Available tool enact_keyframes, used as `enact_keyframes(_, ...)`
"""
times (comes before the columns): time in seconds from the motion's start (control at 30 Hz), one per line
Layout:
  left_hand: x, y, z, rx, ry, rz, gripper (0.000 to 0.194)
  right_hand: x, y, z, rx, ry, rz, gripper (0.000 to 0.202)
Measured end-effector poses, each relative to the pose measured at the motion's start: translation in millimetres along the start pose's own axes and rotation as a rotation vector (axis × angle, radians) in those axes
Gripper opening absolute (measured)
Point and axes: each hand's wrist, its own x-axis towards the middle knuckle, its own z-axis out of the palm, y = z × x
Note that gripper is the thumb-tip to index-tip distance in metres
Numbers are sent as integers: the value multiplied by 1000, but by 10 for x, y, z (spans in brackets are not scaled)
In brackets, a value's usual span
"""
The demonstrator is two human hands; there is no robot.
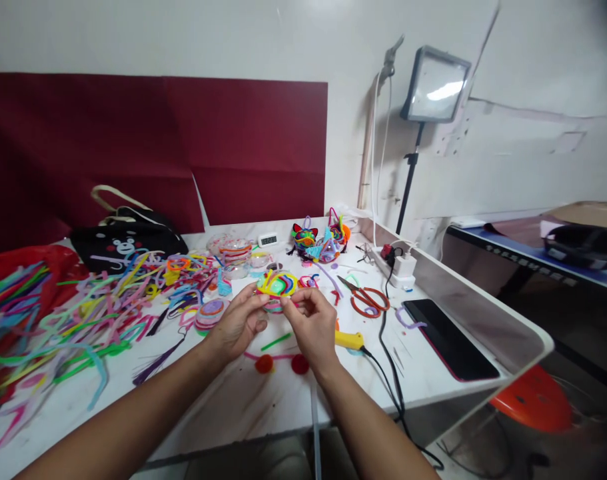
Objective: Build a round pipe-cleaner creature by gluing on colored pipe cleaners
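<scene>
Both of my hands hold up a small round craft piece (279,283) of coiled pipe cleaners in yellow, green, red and blue. My left hand (240,319) pinches its left edge between thumb and fingers. At the lower right edge, my right hand (313,320) closes thumb and fingertips on it. Below the hands, a red pompom (300,364) and an orange-red pompom (264,364) lie near a pink pipe cleaner. A short green pipe cleaner piece (276,341) rests just above them. Left of my left hand sits a stack of coiled discs (212,313).
Loose pipe cleaners (108,300) heap up on the left. Orange-handled scissors (368,300), a yellow-handled glue gun or similar corded tool (349,340) and a phone (450,339) lie to the right. Finished-looking colourful pieces (323,241) and a small digital clock (268,240) stand behind.
</scene>
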Motion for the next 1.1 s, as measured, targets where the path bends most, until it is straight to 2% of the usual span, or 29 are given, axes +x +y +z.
enact_keyframes(0.17,-12,-33,79,-107,-10,14,34,7,8,-30,20,8,-33,18)
enact_keyframes(0.3,-17,-75,161,-175,50,23,33,18,-10,-50,52,32,-4,21)
enact_keyframes(0.6,-15,-165,316,-284,-58,121,33,49,-8,-58,145,100,50,27)
enact_keyframes(0.73,4,-205,346,-272,-104,151,28,60,-8,-64,149,114,56,28)
enact_keyframes(0.93,2,-213,375,-284,-63,152,29,65,-6,-67,149,108,36,27)
enact_keyframes(1.1,48,-248,356,-278,-91,182,28,58,-20,-65,133,105,26,26)
